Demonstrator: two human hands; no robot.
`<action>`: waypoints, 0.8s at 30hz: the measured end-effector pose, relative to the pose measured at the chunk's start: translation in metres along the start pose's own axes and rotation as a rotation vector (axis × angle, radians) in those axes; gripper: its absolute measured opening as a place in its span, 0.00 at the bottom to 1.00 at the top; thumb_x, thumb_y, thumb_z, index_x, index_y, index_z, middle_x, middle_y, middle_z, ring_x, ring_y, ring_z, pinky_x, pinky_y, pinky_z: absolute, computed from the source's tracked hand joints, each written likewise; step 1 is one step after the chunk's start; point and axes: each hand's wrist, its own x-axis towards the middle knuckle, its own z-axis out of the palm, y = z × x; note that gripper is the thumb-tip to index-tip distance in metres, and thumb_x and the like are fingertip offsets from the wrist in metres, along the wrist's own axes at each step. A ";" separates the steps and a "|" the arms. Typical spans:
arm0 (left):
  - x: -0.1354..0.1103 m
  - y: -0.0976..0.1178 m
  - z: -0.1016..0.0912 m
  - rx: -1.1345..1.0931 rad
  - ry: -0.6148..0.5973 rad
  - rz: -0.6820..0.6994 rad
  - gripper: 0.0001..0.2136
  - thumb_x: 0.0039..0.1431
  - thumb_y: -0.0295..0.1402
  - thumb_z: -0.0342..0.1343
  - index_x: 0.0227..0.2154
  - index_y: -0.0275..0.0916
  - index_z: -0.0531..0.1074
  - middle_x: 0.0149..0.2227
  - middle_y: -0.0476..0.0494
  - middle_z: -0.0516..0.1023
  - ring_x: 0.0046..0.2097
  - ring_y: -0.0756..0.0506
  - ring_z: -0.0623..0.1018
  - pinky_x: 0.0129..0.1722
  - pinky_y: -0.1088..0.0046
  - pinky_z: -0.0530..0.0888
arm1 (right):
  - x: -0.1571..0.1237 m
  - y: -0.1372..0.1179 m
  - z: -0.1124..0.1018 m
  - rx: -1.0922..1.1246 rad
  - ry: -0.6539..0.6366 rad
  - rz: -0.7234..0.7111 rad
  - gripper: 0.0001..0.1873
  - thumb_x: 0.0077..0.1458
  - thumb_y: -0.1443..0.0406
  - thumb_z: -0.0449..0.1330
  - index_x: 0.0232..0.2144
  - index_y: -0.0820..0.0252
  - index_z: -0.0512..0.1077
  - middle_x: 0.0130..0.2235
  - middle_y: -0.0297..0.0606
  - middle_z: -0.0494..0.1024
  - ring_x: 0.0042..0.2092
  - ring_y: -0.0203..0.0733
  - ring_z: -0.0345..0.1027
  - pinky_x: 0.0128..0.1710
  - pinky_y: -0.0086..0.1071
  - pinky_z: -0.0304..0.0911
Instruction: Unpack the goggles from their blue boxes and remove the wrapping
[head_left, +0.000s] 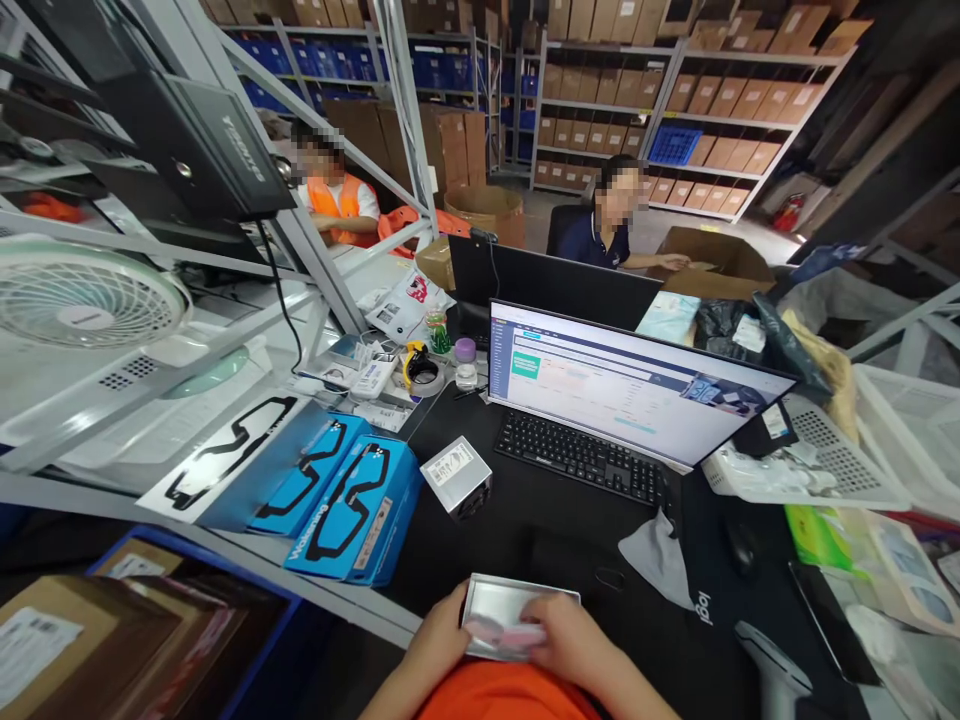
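Note:
At the near edge of the desk, my left hand (448, 625) is closed around the left side of a shallow silver box (499, 595) with a raised rim. Over the box's near side, my right hand (566, 632) has its fingers bent against a blurred pale pink thing (510, 636), whose kind I cannot make out. Beyond my hands stands a small silver-and-black carton (457, 475) with a white label. A grey cloth (660, 560) and a thin black loop (610, 577) lie to the right.
Blue boxes (360, 510) stand at left beside a fan (86, 310). A monitor (600, 385) and keyboard (577, 457) are ahead. At right are a mouse (741, 548), barcode scanner (772, 665), phone (836, 620) and white basket (832, 460). Two people sit beyond.

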 end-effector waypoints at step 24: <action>0.019 0.007 -0.023 -0.083 -0.011 0.213 0.25 0.59 0.24 0.43 0.58 0.38 0.69 0.56 0.41 0.78 0.56 0.43 0.76 0.58 0.71 0.68 | -0.010 0.089 -0.067 -0.147 0.608 0.307 0.38 0.41 0.62 0.63 0.58 0.55 0.68 0.55 0.46 0.74 0.57 0.58 0.68 0.57 0.48 0.63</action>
